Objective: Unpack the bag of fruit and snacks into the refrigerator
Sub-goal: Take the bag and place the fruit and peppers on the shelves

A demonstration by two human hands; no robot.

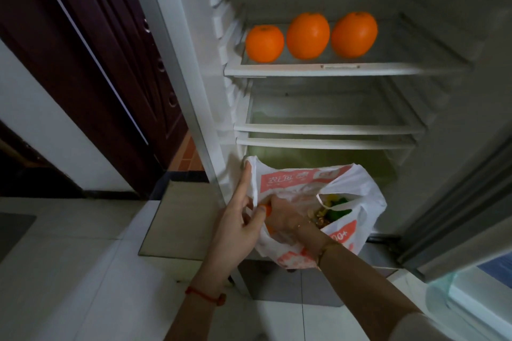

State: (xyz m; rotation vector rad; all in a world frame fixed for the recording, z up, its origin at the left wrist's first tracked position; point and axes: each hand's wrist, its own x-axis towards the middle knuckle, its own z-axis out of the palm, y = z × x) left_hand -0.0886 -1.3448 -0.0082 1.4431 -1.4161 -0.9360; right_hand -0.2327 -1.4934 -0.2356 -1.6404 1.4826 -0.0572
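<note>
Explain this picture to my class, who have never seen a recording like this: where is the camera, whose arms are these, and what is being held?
The camera sits on a person's head, looking forward and down, so the two bare arms are that person's own. No machine is involved. They face an open refrigerator. Three oranges sit in a row on its upper shelf; the lower shelves look bare. Low in front hangs a white and orange plastic bag, showing something green and yellow inside. The left hand holds the bag's edge open, forefinger pointing upward. The right hand reaches into the bag and grips something orange, probably another fruit, mostly hidden.
</note>
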